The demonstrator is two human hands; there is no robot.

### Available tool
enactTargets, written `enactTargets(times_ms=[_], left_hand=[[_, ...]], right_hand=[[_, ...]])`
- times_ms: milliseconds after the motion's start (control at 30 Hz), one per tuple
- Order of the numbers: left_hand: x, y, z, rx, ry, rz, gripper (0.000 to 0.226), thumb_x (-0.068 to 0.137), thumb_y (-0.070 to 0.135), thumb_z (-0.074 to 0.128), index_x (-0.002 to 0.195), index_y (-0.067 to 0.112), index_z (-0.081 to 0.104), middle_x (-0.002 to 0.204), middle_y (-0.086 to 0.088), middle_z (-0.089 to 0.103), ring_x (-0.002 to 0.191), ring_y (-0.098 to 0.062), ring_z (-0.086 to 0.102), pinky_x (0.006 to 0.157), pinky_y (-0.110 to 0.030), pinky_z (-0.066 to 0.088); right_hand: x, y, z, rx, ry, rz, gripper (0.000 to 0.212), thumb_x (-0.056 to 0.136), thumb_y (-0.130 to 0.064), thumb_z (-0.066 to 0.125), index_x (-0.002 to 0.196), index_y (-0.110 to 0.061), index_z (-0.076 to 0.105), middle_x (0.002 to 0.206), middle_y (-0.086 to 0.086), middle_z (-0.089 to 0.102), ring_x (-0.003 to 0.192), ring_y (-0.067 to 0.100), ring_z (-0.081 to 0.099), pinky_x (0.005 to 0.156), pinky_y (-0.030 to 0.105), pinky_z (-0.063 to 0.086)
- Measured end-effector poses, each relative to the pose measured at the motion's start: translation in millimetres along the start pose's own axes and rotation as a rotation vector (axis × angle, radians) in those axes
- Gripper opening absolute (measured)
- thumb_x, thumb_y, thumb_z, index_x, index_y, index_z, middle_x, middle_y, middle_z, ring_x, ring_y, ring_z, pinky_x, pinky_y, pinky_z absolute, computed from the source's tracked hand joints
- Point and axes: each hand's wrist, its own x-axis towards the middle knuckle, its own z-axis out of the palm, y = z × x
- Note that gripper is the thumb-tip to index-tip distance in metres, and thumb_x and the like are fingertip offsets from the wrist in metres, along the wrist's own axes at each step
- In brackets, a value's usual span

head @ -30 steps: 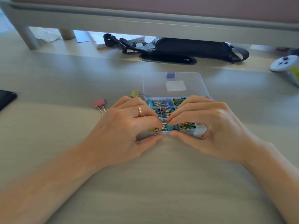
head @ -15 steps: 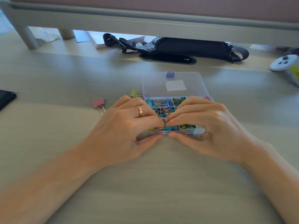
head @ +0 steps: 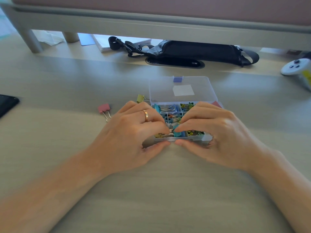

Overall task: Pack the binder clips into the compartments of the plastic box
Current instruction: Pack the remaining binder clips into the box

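As nothing had shifted, left hand [head: 131, 132] and right hand [head: 222, 130] fingers [head: 188, 126] still pinched the teal metal binder clip [head: 176, 133] at six o'clock in the clear plastic box [head: 207, 137], apparently unseated.

Pale wood-grain worktop [head: 151, 190]. Clear box [head: 193, 139] near middle, lid [head: 161, 91] laid back flat. Pink clip [head: 104, 108] left of it, yellow clip [head: 140, 98] just beside lid's left corner. Black phone [head: 6, 105] at left edge. Black bag [head: 198, 50] and papers [head: 102, 42] along far side; white controller [head: 296, 67] far right.
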Motion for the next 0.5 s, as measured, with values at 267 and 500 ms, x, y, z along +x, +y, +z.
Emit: enactTargets(times_ms=[267,500], left_hand=[[1.9,1.2,-2.1,-0.018,-0.007,-0.02,0.02,0.089,0.036,0.078,0.085,0.017,0.072,0.093,0.007,0.071,0.093,-0.021,0.066,0.082,-0.041,0.048],[2.9,1.7,-3.1,-0.007,-0.015,0.003,0.019,0.09,0.037,0.076,0.087,0.018,0.074,0.094,0.007,0.072,0.092,-0.02,0.066,0.081,-0.038,0.048]], right_hand=[[1.8,0.2,0.3,-0.052,0.004,-0.045,0.02,0.096,-0.033,0.076,0.097,-0.013,0.08,0.098,-0.003,0.073,0.092,0.022,0.062,0.076,0.04,0.052],[1.6,0.5,0.4,-0.046,0.012,-0.051,0.017,0.095,-0.031,0.077,0.098,-0.014,0.08,0.099,-0.003,0.072,0.093,0.02,0.062,0.076,0.039,0.053]])
